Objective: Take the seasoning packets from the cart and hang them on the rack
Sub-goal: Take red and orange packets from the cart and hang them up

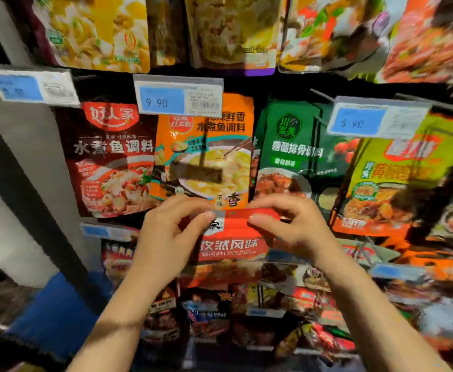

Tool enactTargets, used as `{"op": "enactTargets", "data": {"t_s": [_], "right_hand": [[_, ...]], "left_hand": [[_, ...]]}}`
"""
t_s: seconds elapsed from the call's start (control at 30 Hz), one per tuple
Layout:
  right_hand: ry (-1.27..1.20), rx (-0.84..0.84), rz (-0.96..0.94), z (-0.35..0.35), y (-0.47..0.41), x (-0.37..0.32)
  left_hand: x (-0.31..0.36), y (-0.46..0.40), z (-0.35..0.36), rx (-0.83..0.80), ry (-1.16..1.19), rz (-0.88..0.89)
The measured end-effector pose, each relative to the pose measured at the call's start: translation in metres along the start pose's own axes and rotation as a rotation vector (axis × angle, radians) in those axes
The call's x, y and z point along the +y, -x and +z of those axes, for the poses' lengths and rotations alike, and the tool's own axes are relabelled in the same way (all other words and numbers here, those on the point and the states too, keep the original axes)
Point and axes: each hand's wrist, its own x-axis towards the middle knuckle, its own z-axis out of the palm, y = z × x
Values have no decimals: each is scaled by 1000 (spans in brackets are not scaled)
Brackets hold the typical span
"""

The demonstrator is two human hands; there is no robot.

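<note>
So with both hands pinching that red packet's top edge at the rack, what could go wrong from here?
1. Both hands, left and right, cover the red cumin-flavour packet's top edge, so threading it onto a peg may be done blind.
2. It is raised close under the orange fish seasoning packet and could knock it.
</note>
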Motion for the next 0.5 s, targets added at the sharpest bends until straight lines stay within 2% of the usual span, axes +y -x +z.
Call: {"op": "enactTargets", "data": {"t_s": [0.1,0.23,0.37,0.5], "right_hand": [[101,181,-12,-35,23,-2],[124,328,-20,-94,56,-11],[131,430,-57,-168,96,-13],[176,489,-91,-256,142,-1]], "left_hand": [[30,-14,27,-14,64,58],[83,-26,68,-25,157,121],[146,-32,123,-6,254,178],[222,-35,191,23,213,303]]}}
